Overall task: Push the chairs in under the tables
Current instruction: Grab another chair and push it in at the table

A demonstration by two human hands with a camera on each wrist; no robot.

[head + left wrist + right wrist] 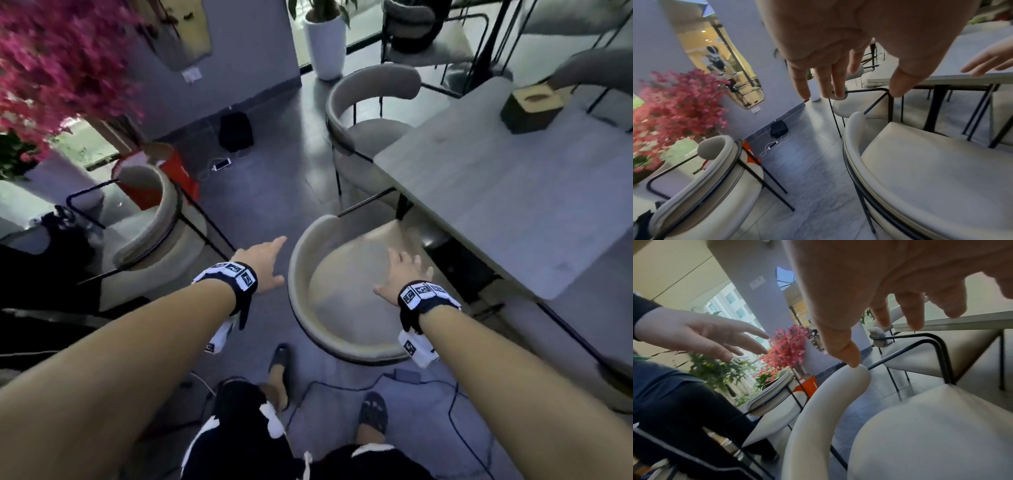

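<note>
Chair [346, 291] half out from table [513, 192]; left grip [262, 263] and right grip [400, 277] spread, holding nothing.

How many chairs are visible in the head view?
5, maybe more hidden. Nearest chair below the hands, a second chair farther along the table, a third chair at left, and two blurred chairs at top right.

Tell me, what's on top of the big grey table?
Only a tan wooden box with an oval hole stands on the grey rectangular table. Inside the box cannot be seen, and the table's right end is out of view.
</note>
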